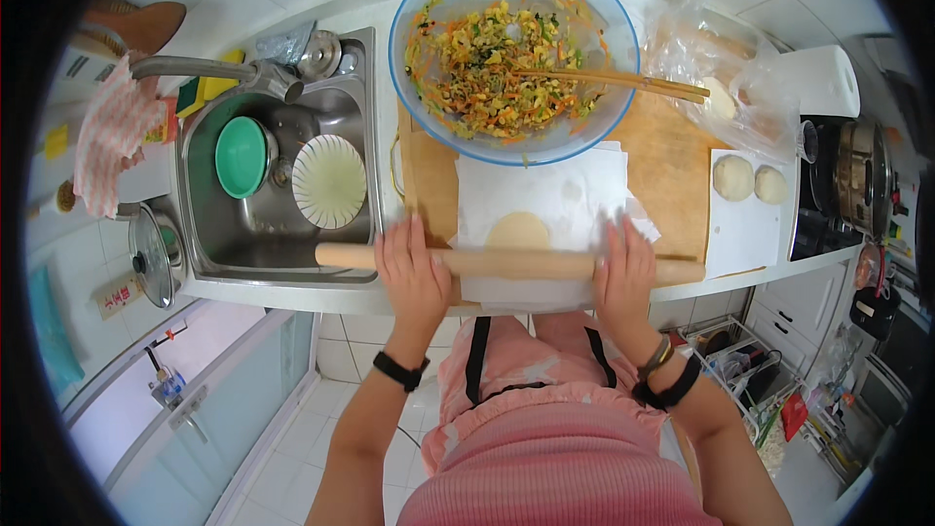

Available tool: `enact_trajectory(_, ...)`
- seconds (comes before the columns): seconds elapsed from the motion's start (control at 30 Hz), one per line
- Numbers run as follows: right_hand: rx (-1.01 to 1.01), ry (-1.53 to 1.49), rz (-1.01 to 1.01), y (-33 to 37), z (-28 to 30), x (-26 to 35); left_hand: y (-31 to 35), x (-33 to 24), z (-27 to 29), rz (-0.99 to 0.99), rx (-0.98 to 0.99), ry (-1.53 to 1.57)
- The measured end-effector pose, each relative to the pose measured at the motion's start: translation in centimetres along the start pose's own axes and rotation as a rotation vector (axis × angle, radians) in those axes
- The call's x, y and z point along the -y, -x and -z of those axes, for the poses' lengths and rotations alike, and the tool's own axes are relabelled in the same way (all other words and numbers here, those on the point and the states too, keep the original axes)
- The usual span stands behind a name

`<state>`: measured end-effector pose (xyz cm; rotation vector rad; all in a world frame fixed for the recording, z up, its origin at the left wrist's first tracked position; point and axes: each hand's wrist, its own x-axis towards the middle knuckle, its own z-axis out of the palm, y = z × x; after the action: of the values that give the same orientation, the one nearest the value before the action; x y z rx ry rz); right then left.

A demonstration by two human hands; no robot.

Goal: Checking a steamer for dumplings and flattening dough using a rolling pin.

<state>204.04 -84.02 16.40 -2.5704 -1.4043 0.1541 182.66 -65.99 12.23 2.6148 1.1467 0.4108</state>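
A long wooden rolling pin lies crosswise near the counter's front edge. My left hand rests flat over its left part, fingers stretched forward. Toward its right end, my right hand presses on it the same way, fingers extended. Just beyond the pin, a thin round of dough sits on white paper; the pin hides its near edge. Under the paper is a wooden board. Behind it stands a large clear bowl with a blue rim, holding chopped vegetable filling and wooden chopsticks.
Two dough balls lie on white paper at the right, below a clear plastic bag. At the left, a steel sink holds a green bowl and a ribbed pale dish. A lidded pot stands far right.
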Motion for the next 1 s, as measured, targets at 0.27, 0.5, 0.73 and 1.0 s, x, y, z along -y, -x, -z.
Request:
enact_trajectory(0.27,0.015,0.066,0.018,-0.7,-0.5,-0.1,0.4,-0.4,0.2,0.081,0.018,-0.017)
enact_trajectory(0.5,-0.214,0.107,-0.044,-9.6,-1.7,-1.2,-9.0,-0.5,-1.0,0.068,-0.092,-0.080)
enact_trajectory(0.73,-0.287,0.053,-0.097,-11.8,-2.0,-1.4,-9.8,-0.5,-1.8,0.116,-0.141,-0.013)
enact_trajectory(1.0,-0.189,-0.048,-0.100,-4.9,-0.9,-0.4,-4.0,0.0,-0.6,-0.021,-0.094,-0.055)
